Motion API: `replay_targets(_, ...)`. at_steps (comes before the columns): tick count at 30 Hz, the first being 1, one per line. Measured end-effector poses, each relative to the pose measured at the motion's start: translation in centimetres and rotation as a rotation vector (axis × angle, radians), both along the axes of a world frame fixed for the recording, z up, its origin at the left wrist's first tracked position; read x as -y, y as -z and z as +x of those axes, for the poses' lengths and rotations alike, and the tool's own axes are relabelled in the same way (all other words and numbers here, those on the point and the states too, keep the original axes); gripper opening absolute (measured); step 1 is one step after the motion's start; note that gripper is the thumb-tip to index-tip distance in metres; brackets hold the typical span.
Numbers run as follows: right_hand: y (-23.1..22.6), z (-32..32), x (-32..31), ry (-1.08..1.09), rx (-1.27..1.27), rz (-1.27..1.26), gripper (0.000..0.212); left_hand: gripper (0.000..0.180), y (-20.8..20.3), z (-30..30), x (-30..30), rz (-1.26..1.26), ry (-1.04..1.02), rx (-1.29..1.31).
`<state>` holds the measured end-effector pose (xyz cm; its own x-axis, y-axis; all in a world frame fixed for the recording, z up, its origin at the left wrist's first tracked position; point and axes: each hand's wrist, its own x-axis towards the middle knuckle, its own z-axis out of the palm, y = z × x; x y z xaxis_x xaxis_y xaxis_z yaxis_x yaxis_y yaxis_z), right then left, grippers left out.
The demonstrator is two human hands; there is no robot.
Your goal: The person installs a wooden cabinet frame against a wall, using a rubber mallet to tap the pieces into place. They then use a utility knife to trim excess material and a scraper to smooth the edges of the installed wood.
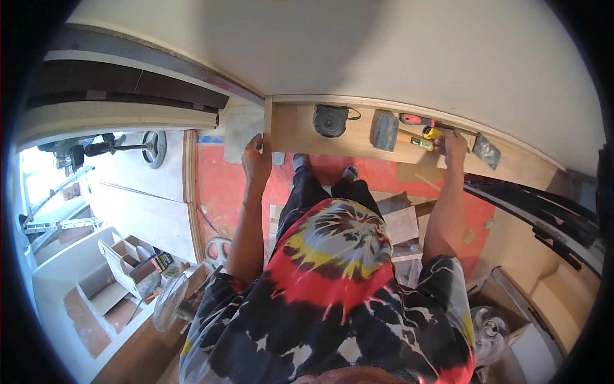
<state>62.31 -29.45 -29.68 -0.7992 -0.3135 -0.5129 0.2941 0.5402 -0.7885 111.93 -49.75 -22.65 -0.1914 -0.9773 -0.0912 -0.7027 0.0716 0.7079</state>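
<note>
A long light wooden shelf [297,131] runs across in front of me. At its left end my left hand [257,163] is closed, fingers curled beside the end piece; whatever they hold is hidden. My right hand [453,148] reaches over the right part of the shelf, its fingers closed on a small yellow tool [432,133] whose kind I cannot make out. Beside those fingertips lies a small green box [421,143]. A red-and-black handle [416,120] rests just behind. Further left are a dark grey block [385,130] and a black tape measure [330,121]. A dark shiny packet [487,152] sits right of the hand.
A pale wall [409,51] rises behind the shelf. Underfoot is a red floor covering [214,182] with loose boards [400,224]. A fan [171,301] and an open white drawer unit [125,262] stand at the left. A second fan [489,329] is at the lower right.
</note>
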Motion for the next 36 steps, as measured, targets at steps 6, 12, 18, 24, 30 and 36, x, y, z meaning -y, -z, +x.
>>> replay_targets(6,-1.5,2.2,1.6,-0.113,-0.041,0.081,0.021,0.034,4.2,0.1,5.3,-0.042,0.022,0.036)
replay_targets(12,0.3,1.0,1.9,-0.006,0.034,-0.104,0.018,0.027,15.1,3.1,14.9,-0.282,0.025,0.03)
replay_targets(18,-2.7,5.1,0.9,0.185,-0.07,-0.344,0.019,0.041,14.3,-1.2,17.1,0.727,-0.284,-0.381)
replay_targets(24,-3.8,14.2,-1.7,0.128,-0.45,-0.268,0.027,0.017,13.2,-1.6,17.9,0.296,-0.25,-0.41)
replay_targets(30,-5.6,24.1,-3.8,0.05,-0.518,-0.339,0.072,0.027,13.2,1.0,18.1,0.009,0.308,-0.136)
replay_targets(36,-9.7,34.5,1.7,0.033,-0.266,-0.276,0.099,0.038,4.1,-1.2,10.0,0.297,0.237,-0.273)
